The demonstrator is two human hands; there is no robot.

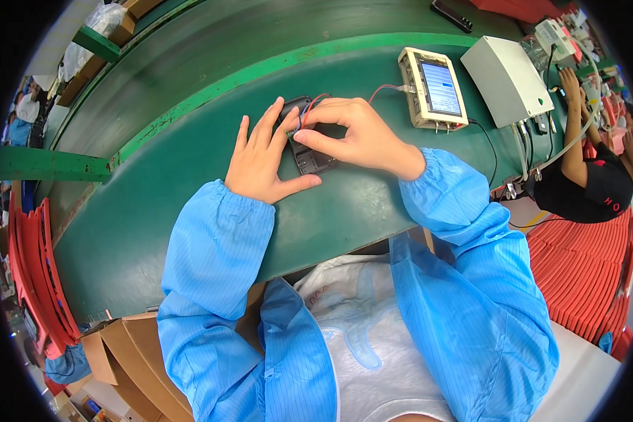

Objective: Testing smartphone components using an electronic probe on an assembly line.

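On the green tabletop lies a black plastic housing (311, 160), partly covered by both hands. My left hand (264, 158) rests over its left side, fingers stretched and spread, the index fingertip at a small green circuit board (292, 132). My right hand (359, 133) comes in from the right, thumb and index finger pinched together over the board on thin red and dark wires (307, 114). Exactly how the wire ends meet the board is hidden by the fingertips. A red lead (383, 87) runs from behind my right hand to a cream tester with a lit screen (439, 88).
A pale metal box (508, 81) with cables stands right of the tester. Beyond it, a co-worker's arm (575, 133) reaches over the bench. A green raised rail (190, 105) borders the far side of the tabletop (155, 232). Stacked red trays (584, 267) stand at right, cardboard boxes (144, 359) lower left.
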